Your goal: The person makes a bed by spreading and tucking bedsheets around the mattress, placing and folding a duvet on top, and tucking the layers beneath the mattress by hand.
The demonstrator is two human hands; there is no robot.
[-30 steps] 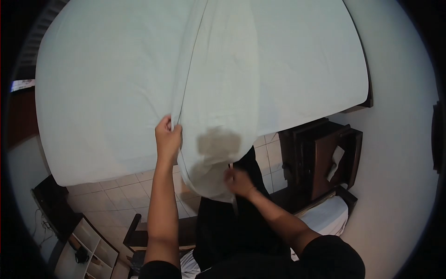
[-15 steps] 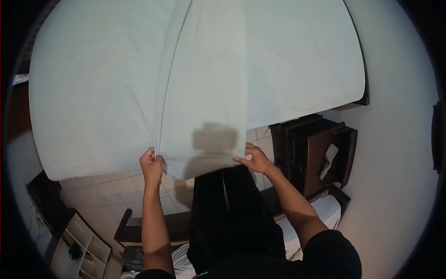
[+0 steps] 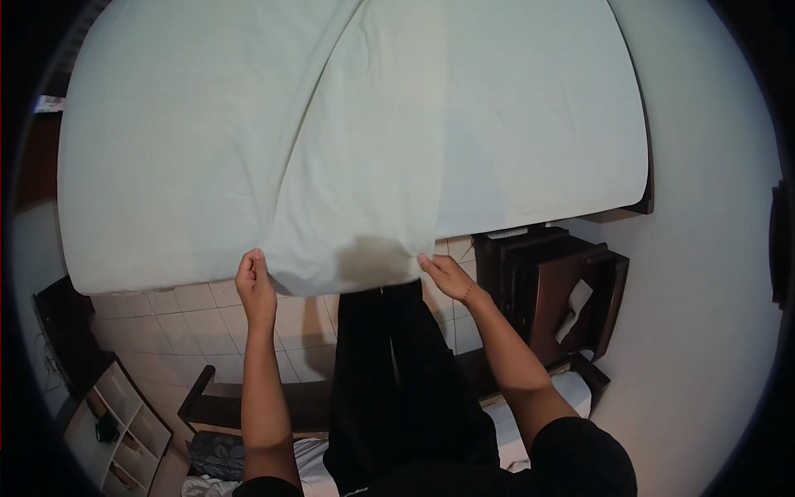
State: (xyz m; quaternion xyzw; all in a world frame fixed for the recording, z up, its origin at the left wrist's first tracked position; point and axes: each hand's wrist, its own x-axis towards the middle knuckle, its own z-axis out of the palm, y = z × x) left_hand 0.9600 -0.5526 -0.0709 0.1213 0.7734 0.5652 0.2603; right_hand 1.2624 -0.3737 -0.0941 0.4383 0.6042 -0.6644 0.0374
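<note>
Softly creased, the cloth [image 3: 368,157] (shadowed low) looks pale.

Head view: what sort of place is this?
Probably a bedroom: a broad mattress under a smooth pale sheet, a dark brown wooden cabinet near it, and a dark grey flower-patterned cloth item.

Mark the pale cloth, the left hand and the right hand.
Pale cloth [image 3: 364,161], head view: middle of its upper face.
Left hand [image 3: 257,287], head view: middle of the hand.
Right hand [image 3: 449,277], head view: middle of the hand.
</note>
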